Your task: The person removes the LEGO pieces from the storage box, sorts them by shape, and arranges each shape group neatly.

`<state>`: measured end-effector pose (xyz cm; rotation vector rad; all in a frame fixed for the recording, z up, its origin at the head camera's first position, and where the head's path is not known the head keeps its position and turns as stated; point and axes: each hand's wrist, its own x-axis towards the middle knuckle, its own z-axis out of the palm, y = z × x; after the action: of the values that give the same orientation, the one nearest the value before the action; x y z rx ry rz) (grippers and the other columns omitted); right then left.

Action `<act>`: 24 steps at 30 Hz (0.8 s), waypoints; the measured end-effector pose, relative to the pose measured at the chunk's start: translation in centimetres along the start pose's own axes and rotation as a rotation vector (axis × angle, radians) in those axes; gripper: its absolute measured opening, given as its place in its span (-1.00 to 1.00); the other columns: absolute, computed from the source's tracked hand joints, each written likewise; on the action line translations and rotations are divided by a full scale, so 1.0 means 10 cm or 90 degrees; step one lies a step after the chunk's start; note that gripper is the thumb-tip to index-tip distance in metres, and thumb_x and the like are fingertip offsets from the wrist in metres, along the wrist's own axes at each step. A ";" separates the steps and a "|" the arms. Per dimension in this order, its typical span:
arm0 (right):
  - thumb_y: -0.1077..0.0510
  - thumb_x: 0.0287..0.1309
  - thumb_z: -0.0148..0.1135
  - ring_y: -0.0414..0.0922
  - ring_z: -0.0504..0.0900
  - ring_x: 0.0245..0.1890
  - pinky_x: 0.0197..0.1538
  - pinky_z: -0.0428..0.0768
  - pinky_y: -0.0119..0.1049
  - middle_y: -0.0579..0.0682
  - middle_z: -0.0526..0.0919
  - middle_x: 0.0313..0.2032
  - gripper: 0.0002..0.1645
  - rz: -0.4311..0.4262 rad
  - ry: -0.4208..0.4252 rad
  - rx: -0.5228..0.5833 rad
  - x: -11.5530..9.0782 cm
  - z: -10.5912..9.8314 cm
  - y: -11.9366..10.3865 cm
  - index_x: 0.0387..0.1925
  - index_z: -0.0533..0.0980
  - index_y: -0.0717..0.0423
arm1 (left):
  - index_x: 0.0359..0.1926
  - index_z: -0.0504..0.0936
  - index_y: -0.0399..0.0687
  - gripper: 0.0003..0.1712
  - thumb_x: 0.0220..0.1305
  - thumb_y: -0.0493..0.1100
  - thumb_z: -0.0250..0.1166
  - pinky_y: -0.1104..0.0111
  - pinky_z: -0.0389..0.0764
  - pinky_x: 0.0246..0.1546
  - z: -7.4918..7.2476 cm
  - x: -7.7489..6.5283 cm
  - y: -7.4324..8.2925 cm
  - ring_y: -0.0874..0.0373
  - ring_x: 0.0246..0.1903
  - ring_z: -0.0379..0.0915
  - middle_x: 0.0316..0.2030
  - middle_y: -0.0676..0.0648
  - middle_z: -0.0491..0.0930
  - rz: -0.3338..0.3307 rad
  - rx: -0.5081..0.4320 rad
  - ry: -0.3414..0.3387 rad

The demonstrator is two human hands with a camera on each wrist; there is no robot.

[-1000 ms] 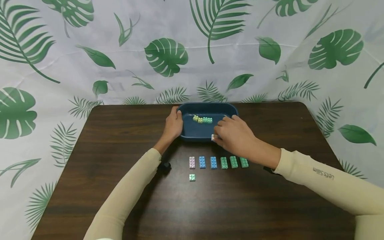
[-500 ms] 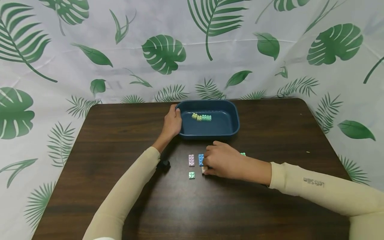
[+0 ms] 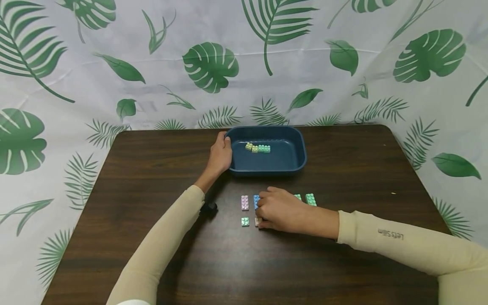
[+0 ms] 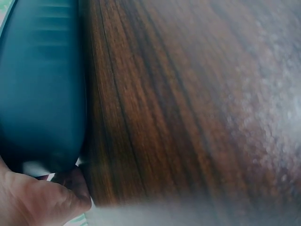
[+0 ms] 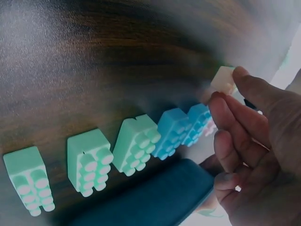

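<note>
My left hand (image 3: 221, 154) grips the left end of a dark blue tray (image 3: 286, 159); in the left wrist view its thumb and fingers hold the end of the tray wall. My right hand (image 3: 280, 210) pinches a small cream toy brick (image 5: 222, 80) between thumb and fingers, low over the table. Just left of that brick lies a small green square brick (image 3: 245, 221). Behind them a row holds a pink brick (image 3: 245, 203), two blue bricks (image 5: 173, 132) and green bricks (image 5: 89, 160); the right hand partly covers this row in the head view.
Inside the tray lie yellow bricks (image 3: 255, 149) and mint green bricks (image 3: 264, 148). A black object (image 3: 209, 209) shows by the left wrist. The dark wooden table (image 3: 152, 169) ends at a leaf-print curtain (image 3: 160, 101) behind.
My right hand has carried the cream brick from the tray's front right rim toward me and left, down beside the green square brick. The left hand stays on the tray.
</note>
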<state>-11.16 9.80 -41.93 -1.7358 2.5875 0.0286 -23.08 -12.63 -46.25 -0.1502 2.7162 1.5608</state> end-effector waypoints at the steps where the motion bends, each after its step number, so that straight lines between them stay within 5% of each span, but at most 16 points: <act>1: -0.20 0.15 0.57 -0.22 0.38 -0.42 -0.31 0.18 -0.33 -0.26 0.67 -0.50 -0.73 0.001 -0.003 0.000 0.00 0.01 0.00 -0.47 0.75 -0.17 | 0.46 0.30 0.00 -0.53 0.75 0.02 -0.24 -0.10 0.46 0.35 0.00 0.00 0.00 -0.19 0.35 0.46 0.35 -0.26 0.53 0.000 -0.002 -0.001; 15: -0.32 0.22 0.48 -0.20 0.47 -0.36 -0.32 0.27 -0.31 -0.22 0.71 -0.43 -0.62 0.005 -0.012 -0.004 -0.02 -0.01 0.02 -0.37 0.77 -0.13 | 0.46 0.30 -0.02 -0.53 0.75 0.01 -0.24 -0.08 0.45 0.36 -0.01 0.01 0.00 -0.18 0.35 0.47 0.32 -0.27 0.56 0.015 -0.004 -0.003; 24: -0.27 0.30 0.43 -0.20 0.50 -0.40 -0.33 0.37 -0.29 -0.23 0.70 -0.45 -0.65 0.042 0.108 0.012 0.03 -0.34 0.39 -0.38 0.77 -0.14 | 0.44 0.31 0.03 -0.54 0.75 0.05 -0.24 -0.08 0.44 0.36 0.01 0.03 -0.01 -0.17 0.35 0.46 0.35 -0.24 0.55 0.002 -0.005 0.001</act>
<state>-14.94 10.96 -38.51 -1.7177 2.7522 -0.1470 -23.37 -12.64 -46.41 -0.1463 2.7131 1.5731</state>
